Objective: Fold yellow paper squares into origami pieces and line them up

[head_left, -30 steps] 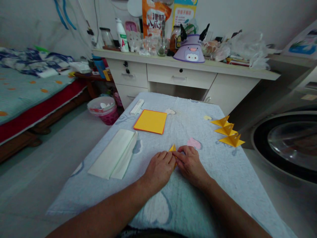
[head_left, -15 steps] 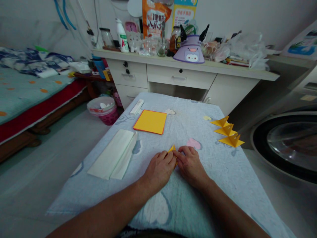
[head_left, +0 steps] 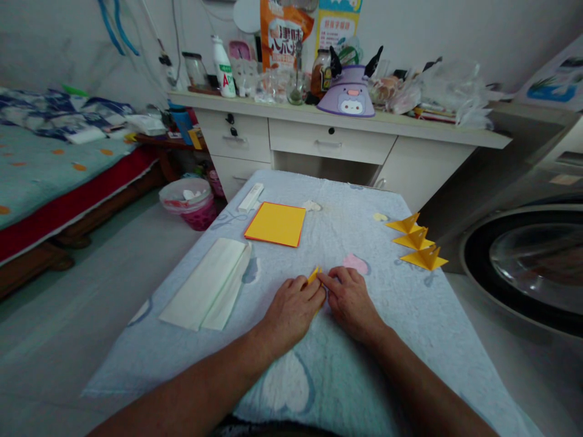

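Note:
A small folded piece of yellow origami paper (head_left: 313,276) lies between my two hands on the cloth-covered table, mostly hidden by fingers. My left hand (head_left: 294,306) is closed over its left side, fingers curled and pressing down. My right hand (head_left: 350,297) touches its upper right edge with the fingertips, the other fingers bent. Beyond my hands lies a square stack of yellow paper (head_left: 276,224) with a thin orange-red edge below. Three folded yellow paper cranes (head_left: 416,241) stand in a row near the table's right edge.
Left of my hands lies a folded pale green cloth or paper (head_left: 209,285). A small white box-like item (head_left: 251,197) rests near the far left corner. Past the table stands a white cabinet (head_left: 328,136) loaded with bottles and bags; a washing machine (head_left: 537,261) is at right.
My fingers have shifted slightly on the folded paper, and less of its yellow shows between my hands. The stack and the cranes stay in place.

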Demonstrator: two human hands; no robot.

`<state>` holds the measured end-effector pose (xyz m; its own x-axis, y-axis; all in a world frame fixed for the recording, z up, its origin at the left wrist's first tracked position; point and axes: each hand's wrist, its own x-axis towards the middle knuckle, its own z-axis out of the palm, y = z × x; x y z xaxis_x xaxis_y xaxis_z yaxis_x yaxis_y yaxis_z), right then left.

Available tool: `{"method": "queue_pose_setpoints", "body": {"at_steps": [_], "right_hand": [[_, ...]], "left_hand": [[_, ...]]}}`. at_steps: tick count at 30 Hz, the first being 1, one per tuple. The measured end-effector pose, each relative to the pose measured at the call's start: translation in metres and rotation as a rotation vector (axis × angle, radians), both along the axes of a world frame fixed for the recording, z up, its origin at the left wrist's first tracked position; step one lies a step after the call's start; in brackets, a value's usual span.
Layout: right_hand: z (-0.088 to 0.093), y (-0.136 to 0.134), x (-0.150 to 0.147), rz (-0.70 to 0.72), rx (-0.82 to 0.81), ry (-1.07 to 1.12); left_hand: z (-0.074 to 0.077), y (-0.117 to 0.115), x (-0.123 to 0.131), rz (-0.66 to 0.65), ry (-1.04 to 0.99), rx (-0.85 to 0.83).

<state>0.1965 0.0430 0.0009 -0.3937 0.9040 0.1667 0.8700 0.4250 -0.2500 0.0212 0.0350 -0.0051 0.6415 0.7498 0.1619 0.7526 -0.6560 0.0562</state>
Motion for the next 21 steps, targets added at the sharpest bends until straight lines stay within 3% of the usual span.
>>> {"method": "queue_pose_setpoints", "body": {"at_steps": [15, 21], "right_hand": [[0.0034, 0.0052, -0.0020, -0.049, 0.011, -0.103], [0.0025, 0.0017, 0.0024, 0.064, -0.008, -0.005]], "left_hand": [[-0.0016, -0.0010, 0.0006, 0.036, -0.013, 0.016], [0.0035, -0.0016, 0.0015, 0.018, -0.006, 0.018]]}}
